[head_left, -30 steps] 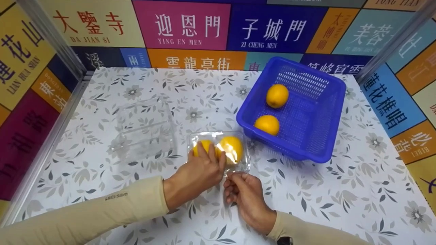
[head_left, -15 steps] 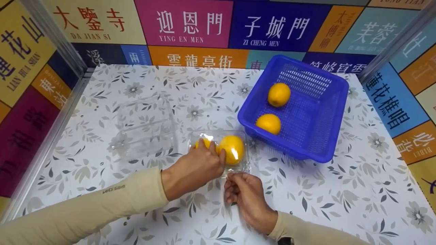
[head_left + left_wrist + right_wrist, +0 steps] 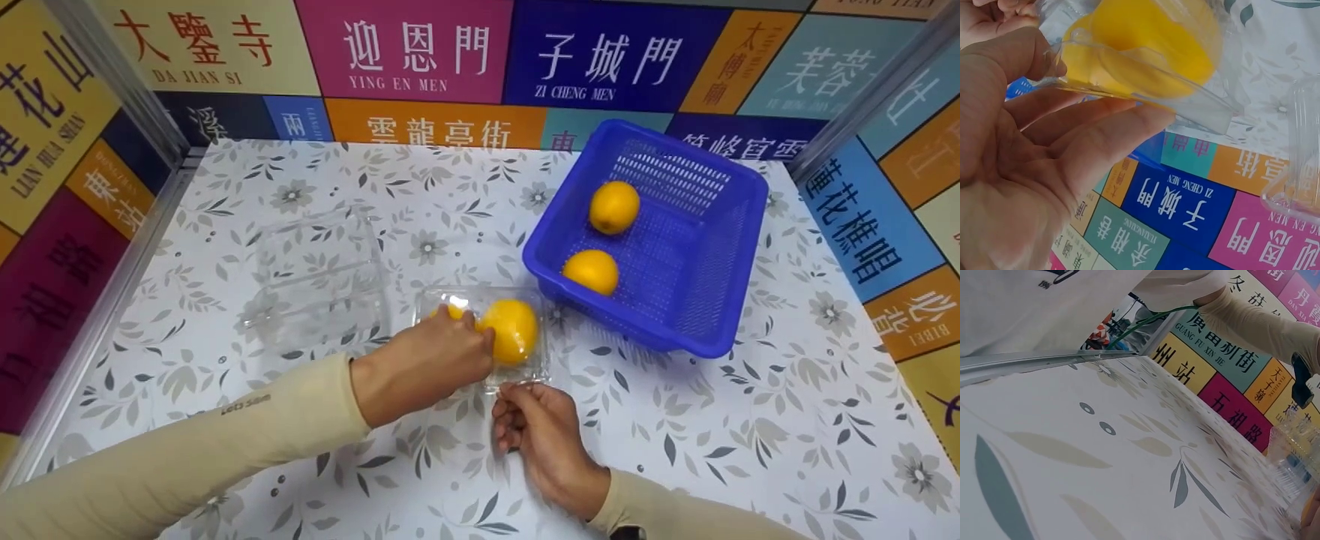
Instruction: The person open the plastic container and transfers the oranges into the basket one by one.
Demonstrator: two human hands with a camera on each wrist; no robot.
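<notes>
A clear plastic fruit box (image 3: 544,351) holds two oranges; the right orange (image 3: 511,331) shows plainly, while the left orange (image 3: 448,310) is mostly behind my left hand (image 3: 431,366). In the left wrist view, this hand (image 3: 1033,140) has its bent thumb at the edge of the box (image 3: 1210,117) and its fingers against the lid, gripping that edge. My right hand (image 3: 551,439) pinches the box's front edge between thumb and curled fingers. At the right wrist view's margin only a bit of the box (image 3: 1293,449) shows. Whether the lid is fully latched, I cannot tell.
A blue basket (image 3: 739,247) stands at the back right with an orange (image 3: 615,207) and another orange (image 3: 592,271) in it. A second clear box (image 3: 322,289) lies with its lid up at the left. Printed panels (image 3: 405,56) wall in the flowered tabletop (image 3: 720,450).
My left hand's fingers have bent more over the box, covering more of the left orange, and its wrist has shifted slightly left. The right hand keeps its pinch in place.
</notes>
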